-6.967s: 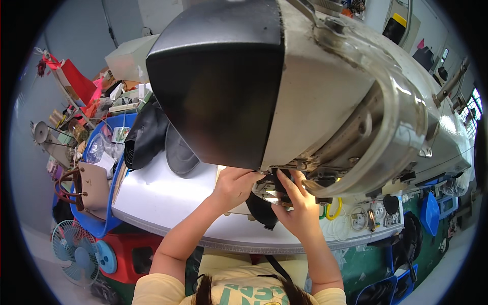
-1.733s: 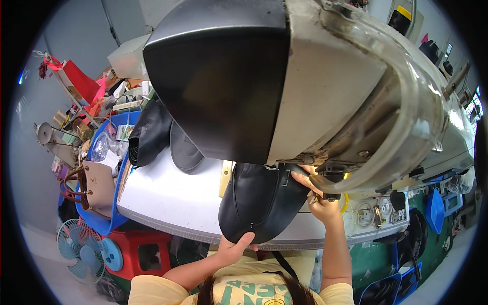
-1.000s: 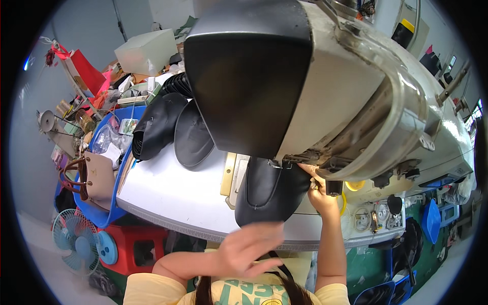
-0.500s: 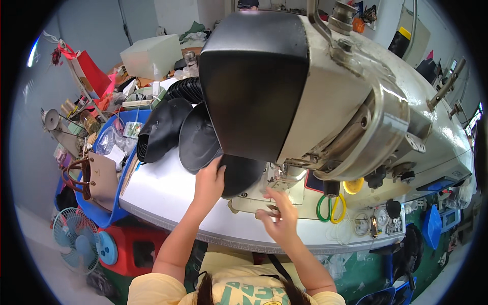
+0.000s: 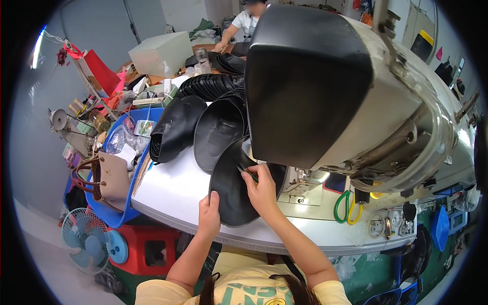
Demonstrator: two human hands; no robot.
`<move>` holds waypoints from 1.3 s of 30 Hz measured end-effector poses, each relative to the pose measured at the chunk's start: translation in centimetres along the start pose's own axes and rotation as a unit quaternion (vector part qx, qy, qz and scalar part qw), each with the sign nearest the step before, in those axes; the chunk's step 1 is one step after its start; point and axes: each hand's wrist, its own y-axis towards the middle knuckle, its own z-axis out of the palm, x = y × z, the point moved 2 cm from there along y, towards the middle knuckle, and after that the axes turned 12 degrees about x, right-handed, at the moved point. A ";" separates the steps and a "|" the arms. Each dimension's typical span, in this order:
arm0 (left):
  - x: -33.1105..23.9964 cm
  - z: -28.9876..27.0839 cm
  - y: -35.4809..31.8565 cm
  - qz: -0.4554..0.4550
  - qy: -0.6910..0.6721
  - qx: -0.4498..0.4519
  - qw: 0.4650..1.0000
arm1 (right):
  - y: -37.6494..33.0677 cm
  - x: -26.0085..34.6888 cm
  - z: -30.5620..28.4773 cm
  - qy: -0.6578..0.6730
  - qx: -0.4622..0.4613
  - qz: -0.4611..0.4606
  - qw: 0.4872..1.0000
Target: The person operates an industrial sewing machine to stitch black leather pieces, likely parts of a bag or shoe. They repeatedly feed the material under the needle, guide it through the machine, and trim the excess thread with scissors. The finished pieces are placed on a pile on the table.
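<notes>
A curved, smooth black leather-like piece (image 5: 231,195) is spread before me, left of the sewing machine (image 5: 305,91). My left hand (image 5: 209,216) pinches its lower left edge, thumb on top. Over its upper right part, my right hand (image 5: 262,193) is closed around a small pointed tool (image 5: 252,175) with a dark green part. The tip touches or nearly touches the black surface; its exact kind is hidden by my fingers. Behind the piece stands another curled black piece (image 5: 218,129), with a rolled black stack (image 5: 175,127) to its left.
Green-and-yellow-handled scissors (image 5: 341,207) lie right of the needle area, near metal bobbins (image 5: 394,219). A blue bin (image 5: 114,216) with a beige handbag (image 5: 113,178) stands left, above a fan (image 5: 84,239). Across the table another person (image 5: 246,23) works.
The black piece has come leftward and nearer, out from beside the machine's needle area. My left hand has shifted down to its edge; my right hand has moved up onto it with the tool.
</notes>
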 end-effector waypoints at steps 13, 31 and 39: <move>0.3 -11.2 10.2 0.053 0.113 -0.147 0.981 | -2.5 2.2 -1.2 0.107 0.085 0.013 0.991; -13.1 -19.8 15.9 0.212 0.707 -0.116 0.665 | -4.1 1.1 -2.1 0.031 0.147 0.007 0.989; -14.3 -1.7 3.1 0.420 0.711 0.009 0.564 | -4.1 4.1 -3.9 0.071 0.108 -0.075 0.989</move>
